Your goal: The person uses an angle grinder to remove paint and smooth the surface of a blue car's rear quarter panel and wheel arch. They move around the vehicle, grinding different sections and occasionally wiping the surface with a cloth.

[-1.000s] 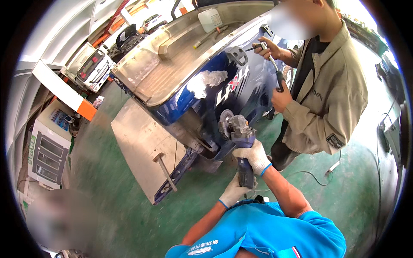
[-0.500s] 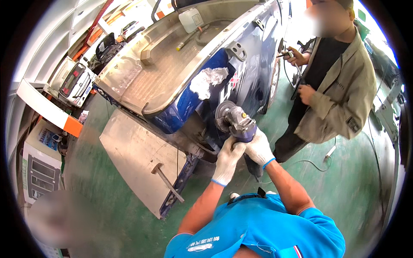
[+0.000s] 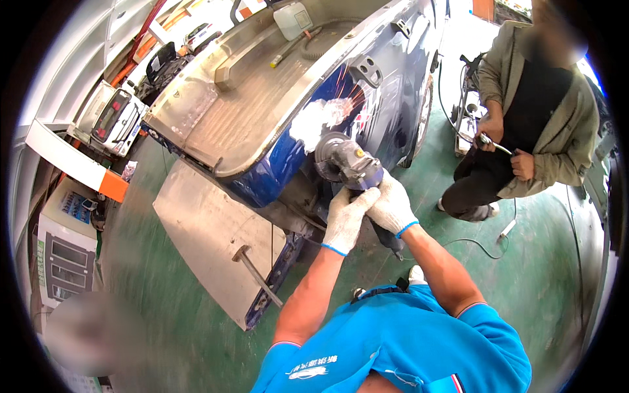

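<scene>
Grinder (image 3: 350, 164) at centre, left hand (image 3: 346, 219) and right hand (image 3: 394, 204) clamped around it. Sparks (image 3: 345, 90), twelve o'clock. Truck bed (image 3: 196, 141), ten o'clock, holds white jug (image 3: 293, 21), contents can't be made out, and hose (image 3: 306, 49). Co-worker (image 3: 540, 95) near three; pale panel (image 3: 209, 229), eight.

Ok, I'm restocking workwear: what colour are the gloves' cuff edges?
The cuff edges are blue, best seen in the head view.

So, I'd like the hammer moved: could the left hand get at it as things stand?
Probably not: the left hand grips the grinder beside the right hand, though nothing seems to cover the hammer.
</scene>
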### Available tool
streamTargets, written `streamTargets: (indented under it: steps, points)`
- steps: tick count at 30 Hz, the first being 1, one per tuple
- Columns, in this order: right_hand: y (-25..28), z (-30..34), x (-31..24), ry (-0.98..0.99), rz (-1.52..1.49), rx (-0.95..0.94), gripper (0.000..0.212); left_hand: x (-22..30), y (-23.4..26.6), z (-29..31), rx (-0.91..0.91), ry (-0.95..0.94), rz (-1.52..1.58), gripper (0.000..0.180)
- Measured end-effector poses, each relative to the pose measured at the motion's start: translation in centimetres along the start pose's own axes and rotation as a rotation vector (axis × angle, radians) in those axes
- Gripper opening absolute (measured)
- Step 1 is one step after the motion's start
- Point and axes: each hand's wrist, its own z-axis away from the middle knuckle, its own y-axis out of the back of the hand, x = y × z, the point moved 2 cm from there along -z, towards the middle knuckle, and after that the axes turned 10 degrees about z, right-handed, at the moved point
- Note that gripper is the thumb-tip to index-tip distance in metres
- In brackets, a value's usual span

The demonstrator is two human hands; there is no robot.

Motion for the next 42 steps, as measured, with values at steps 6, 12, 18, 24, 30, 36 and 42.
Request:
streamTargets:
  steps: [6,12,18,24,30,36,42]
  points:
    - [1.4,-0.8,-0.7,-0.036,0.103,-0.052,0.052,0.5,-0.8,0.0,0.052,-0.015,0.063,0.040]
    - [1.7,-1.0,0.0,-0.038,0.096,-0.079,0.054,-0.8,-0.7,-1.0,0.054,-0.003,0.047,0.044]
    - [2.1,-1.4,0.0,-0.046,0.095,-0.031,0.053,-0.4,-1.0,-1.3,0.005,0.032,0.054,0.044]
    - [2.9,-1.1,-1.2,-0.092,0.109,-0.059,0.050,0.0,-1.5,-1.1,-0.002,0.034,0.093,0.042]
    - [2.3,-0.9,-0.1,-0.117,0.098,-0.080,0.055,-0.5,-1.2,-1.0,0.015,0.049,0.027,0.042]
    - [1.8,-0.8,0.5,-0.100,0.046,-0.084,0.054,-0.7,-1.4,-0.7,0.038,0.023,0.043,0.040]
    - [2.8,-1.3,-1.6,-0.078,0.010,-0.139,0.055,0.9,-1.9,-0.2,0.102,0.005,-0.009,0.041]
